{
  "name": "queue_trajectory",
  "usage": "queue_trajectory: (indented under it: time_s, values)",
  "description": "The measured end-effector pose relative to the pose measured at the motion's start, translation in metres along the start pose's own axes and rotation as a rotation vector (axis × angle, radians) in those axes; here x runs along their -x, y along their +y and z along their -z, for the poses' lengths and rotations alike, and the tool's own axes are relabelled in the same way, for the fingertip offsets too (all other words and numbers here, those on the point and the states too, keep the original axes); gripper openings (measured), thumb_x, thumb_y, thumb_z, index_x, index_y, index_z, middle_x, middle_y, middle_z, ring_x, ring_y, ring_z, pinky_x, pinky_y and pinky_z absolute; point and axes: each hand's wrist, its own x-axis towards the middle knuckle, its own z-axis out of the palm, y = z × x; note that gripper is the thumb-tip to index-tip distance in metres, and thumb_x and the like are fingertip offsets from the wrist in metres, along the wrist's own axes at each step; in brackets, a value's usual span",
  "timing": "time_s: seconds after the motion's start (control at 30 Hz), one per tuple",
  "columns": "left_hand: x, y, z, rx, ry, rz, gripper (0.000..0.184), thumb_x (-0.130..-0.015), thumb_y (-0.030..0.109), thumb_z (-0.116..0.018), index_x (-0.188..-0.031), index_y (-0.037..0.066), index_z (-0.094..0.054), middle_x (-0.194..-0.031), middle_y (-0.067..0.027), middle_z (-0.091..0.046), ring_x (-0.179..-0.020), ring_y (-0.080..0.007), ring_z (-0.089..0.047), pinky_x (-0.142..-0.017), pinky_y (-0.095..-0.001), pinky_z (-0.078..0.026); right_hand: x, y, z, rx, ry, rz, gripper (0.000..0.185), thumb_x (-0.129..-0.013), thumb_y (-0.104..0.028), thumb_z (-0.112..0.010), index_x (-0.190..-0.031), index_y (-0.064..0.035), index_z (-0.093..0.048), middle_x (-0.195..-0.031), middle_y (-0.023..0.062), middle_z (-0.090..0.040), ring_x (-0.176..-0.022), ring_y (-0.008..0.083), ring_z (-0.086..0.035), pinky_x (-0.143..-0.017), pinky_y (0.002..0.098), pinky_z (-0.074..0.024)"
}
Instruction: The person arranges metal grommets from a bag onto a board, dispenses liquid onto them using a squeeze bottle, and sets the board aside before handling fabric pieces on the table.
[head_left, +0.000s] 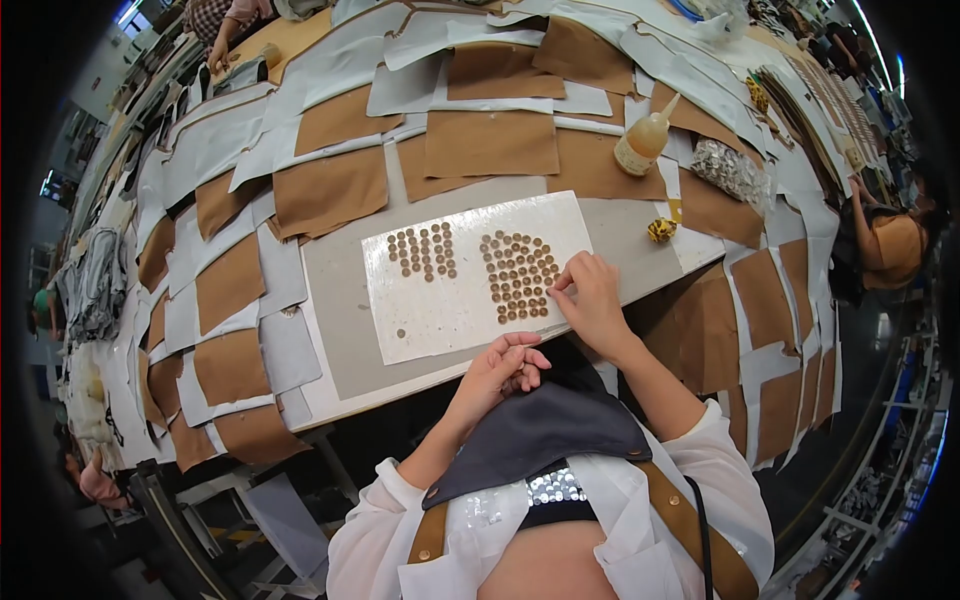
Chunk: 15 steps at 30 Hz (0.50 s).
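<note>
My right hand [592, 302] is closed in a pinch, its fingertips at the right edge of a block of small round brown buttons [518, 270]. Whatever is between those fingertips is hidden. The buttons lie in close rows on a white glossy board [440, 325]. A second, smaller group of buttons [422, 248] stands in columns of uneven length at the board's upper left, and a single button [401, 333] lies near the lower left corner. By the table's front edge, my left hand [497, 372] is turned partly palm-up with curled fingers; I cannot see what they enclose.
Brown and white fabric pieces [490, 145] overlap around the grey work surface [345, 350]. To the right stand a glue bottle with a pointed nozzle [642, 140], a yellow-and-black bundle [661, 230] and a clear bag of small pieces [728, 170]. Another person [890, 235] works at right.
</note>
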Motion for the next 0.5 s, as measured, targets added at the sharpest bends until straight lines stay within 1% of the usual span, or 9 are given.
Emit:
queue_trajectory:
  time_s: [0.03, 0.13, 0.23, 0.33, 0.37, 0.43, 0.47, 0.5]
  values:
    - [-0.001, 0.0, -0.001, 0.019, 0.01, -0.009, 0.037, -0.106, 0.025, -0.04, -0.134, 0.001, -0.042, -0.118, -0.0172, -0.062, -0.093, -0.0147, -0.063, -0.083, -0.0238, -0.051, 0.0, 0.004, -0.001, -0.019, -0.024, -0.01, 0.02, -0.076, -0.009, -0.074, -0.078, -0.0072, -0.054, -0.082, 0.005, -0.053, -0.088, 0.0252, -0.053, -0.082, 0.0375, -0.0346]
    - [0.0, 0.016, -0.025, 0.15, 0.101, -0.057, 0.042, -0.107, 0.027, -0.036, -0.14, 0.0, -0.036, -0.127, -0.0187, -0.056, -0.113, -0.0193, -0.059, -0.1, -0.0294, -0.047, 0.003, 0.006, -0.001, -0.105, -0.026, -0.044, 0.016, -0.077, -0.008, -0.072, -0.083, -0.009, -0.058, -0.087, 0.003, -0.056, -0.091, 0.0244, -0.052, -0.085, 0.0387, -0.0341]
    - [-0.001, 0.024, -0.032, 0.339, 0.111, -0.144, 0.045, -0.107, 0.025, -0.036, -0.144, 0.001, -0.031, -0.135, -0.0176, -0.05, -0.126, -0.0213, -0.051, -0.109, -0.0318, -0.042, 0.01, -0.017, 0.013, -0.231, 0.038, -0.044, 0.014, -0.077, -0.009, -0.073, -0.086, -0.0095, -0.063, -0.089, 0.0024, -0.057, -0.093, 0.0229, -0.051, -0.088, 0.0376, -0.0333]
    - [-0.005, 0.019, -0.029, 0.401, 0.126, -0.181, 0.047, -0.106, 0.022, -0.037, -0.148, 0.001, -0.027, -0.137, -0.0181, -0.049, -0.127, -0.021, -0.05, -0.11, -0.0322, -0.042, 0.018, -0.039, 0.025, -0.237, -0.06, 0.146, 0.013, -0.078, -0.01, -0.073, -0.09, -0.0111, -0.067, -0.092, 0.0018, -0.058, -0.094, 0.0219, -0.051, -0.089, 0.0372, -0.0325]
    - [-0.005, 0.019, -0.029, 0.369, 0.144, -0.169, 0.049, -0.106, 0.02, -0.038, -0.149, 0.001, -0.025, -0.137, -0.0185, -0.049, -0.126, -0.021, -0.05, -0.11, -0.0324, -0.041, 0.02, -0.047, 0.026, -0.224, -0.107, 0.169, 0.014, -0.078, -0.01, -0.073, -0.091, -0.0124, -0.069, -0.093, 0.0014, -0.059, -0.096, 0.022, -0.052, -0.089, 0.037, -0.0326]
    - [-0.004, 0.019, -0.03, 0.305, 0.179, -0.144, 0.053, -0.105, 0.016, -0.04, -0.151, 0.001, -0.021, -0.138, -0.0193, -0.048, -0.125, -0.021, -0.051, -0.111, -0.0329, -0.041, 0.027, -0.046, 0.018, -0.181, -0.093, 0.193, 0.013, -0.079, -0.01, -0.073, -0.091, -0.0121, -0.07, -0.096, 0.0004, -0.061, -0.097, 0.0202, -0.052, -0.09, 0.035, -0.0326]
    - [-0.005, 0.017, -0.028, 0.304, 0.158, -0.14, 0.054, -0.104, 0.015, -0.042, -0.151, 0.001, -0.019, -0.139, -0.0203, -0.047, -0.125, -0.0215, -0.051, -0.111, -0.0328, -0.041, 0.028, -0.046, 0.016, -0.16, -0.088, 0.206, 0.012, -0.079, -0.01, -0.073, -0.09, -0.012, -0.07, -0.097, -0.0002, -0.062, -0.098, 0.0192, -0.052, -0.091, 0.034, -0.0327]
    - [-0.006, 0.014, -0.026, 0.305, 0.137, -0.137, 0.057, -0.104, 0.014, -0.043, -0.152, 0.001, -0.017, -0.14, -0.0213, -0.046, -0.126, -0.0219, -0.051, -0.111, -0.0327, -0.041, 0.027, -0.046, 0.017, -0.169, -0.084, 0.209, 0.012, -0.079, -0.009, -0.073, -0.09, -0.0116, -0.07, -0.095, 0.0002, -0.063, -0.095, 0.0199, -0.054, -0.09, 0.0344, -0.0329]
